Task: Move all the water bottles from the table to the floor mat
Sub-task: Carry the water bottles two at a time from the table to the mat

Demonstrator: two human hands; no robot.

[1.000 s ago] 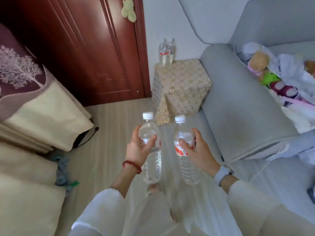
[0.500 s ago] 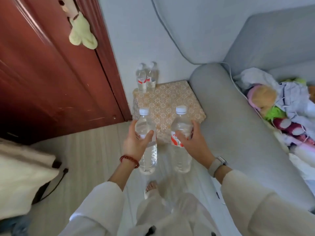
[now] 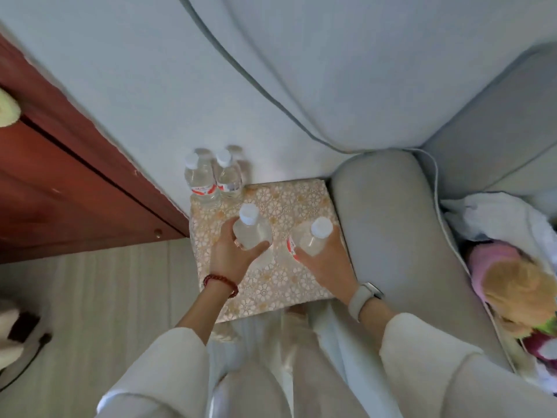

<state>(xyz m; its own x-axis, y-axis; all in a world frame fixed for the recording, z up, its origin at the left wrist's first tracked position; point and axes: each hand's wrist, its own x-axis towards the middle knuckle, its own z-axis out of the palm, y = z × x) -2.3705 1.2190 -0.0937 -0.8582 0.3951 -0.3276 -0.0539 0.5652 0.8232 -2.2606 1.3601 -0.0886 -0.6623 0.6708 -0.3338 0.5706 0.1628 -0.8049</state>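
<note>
Two bottles [image 3: 251, 230] within curled fingers [image 3: 259, 247].

Table cover [image 3: 289, 206]: gold, white floral pattern. Bottles [image 3: 251, 230]: clear, white caps, red-white labels. Door [image 3: 60, 182]: red-brown. Sofa [image 3: 391, 236]: grey.

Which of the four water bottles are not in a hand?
The two standing together at the table's far left corner: left one, right one. The other two are gripped, one per hand.
</note>
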